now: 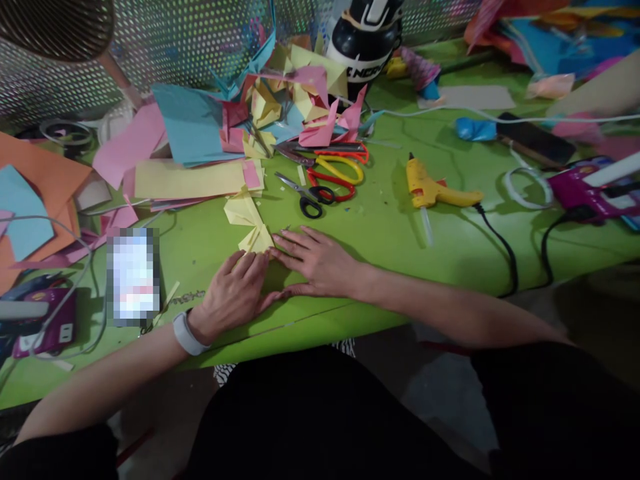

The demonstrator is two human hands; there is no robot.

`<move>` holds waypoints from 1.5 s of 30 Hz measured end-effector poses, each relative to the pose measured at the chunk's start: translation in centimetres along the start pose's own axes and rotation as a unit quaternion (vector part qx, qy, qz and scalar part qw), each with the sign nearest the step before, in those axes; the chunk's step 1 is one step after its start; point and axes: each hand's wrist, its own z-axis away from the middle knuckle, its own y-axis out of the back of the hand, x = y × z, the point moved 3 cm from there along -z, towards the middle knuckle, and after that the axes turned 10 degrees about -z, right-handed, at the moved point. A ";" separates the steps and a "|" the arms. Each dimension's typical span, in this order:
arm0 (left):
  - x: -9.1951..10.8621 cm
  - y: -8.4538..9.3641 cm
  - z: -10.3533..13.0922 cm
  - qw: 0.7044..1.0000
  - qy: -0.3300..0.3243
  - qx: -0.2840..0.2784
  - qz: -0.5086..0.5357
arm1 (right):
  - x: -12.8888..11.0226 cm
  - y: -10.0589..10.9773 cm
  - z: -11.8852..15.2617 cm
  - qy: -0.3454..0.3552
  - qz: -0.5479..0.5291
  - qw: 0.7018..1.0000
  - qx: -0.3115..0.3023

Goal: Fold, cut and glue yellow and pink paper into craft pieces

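Note:
A pale yellow piece of folded paper (259, 235) lies on the green table with its pleated flaps spread to the left. My left hand (237, 287) is closed at its lower end, fingers curled and pressed on the paper; the fingertips are partly hidden. My right hand (320, 263) lies flat on the tabletop with fingers stretched out, its fingertips at the paper's lower right edge. Just above my right hand is a small pair of black-handled scissors (306, 195). Beyond them, scissors with red and yellow handles (340, 170) overlap each other.
Stacked paper strips (193, 179) and a heap of folded coloured papers (295, 100) fill the back. A yellow glue gun (425, 185) with a cord lies right. A lit phone (133, 277) is at left. A black-and-white bottle (365, 47) stands at the back.

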 end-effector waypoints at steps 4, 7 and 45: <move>0.2 0.0 0.2 1.000 0.004 -0.024 -0.002 | 0.1 0.1 0.0 -0.004 -0.010 1.000 -0.006; 0.3 -0.1 0.3 0.999 0.020 -0.029 0.008 | 0.3 0.0 0.1 -0.004 -0.020 1.000 0.004; 1.3 -0.4 1.2 0.996 0.072 -0.039 0.038 | 1.1 0.2 0.1 0.012 -0.019 1.000 -0.018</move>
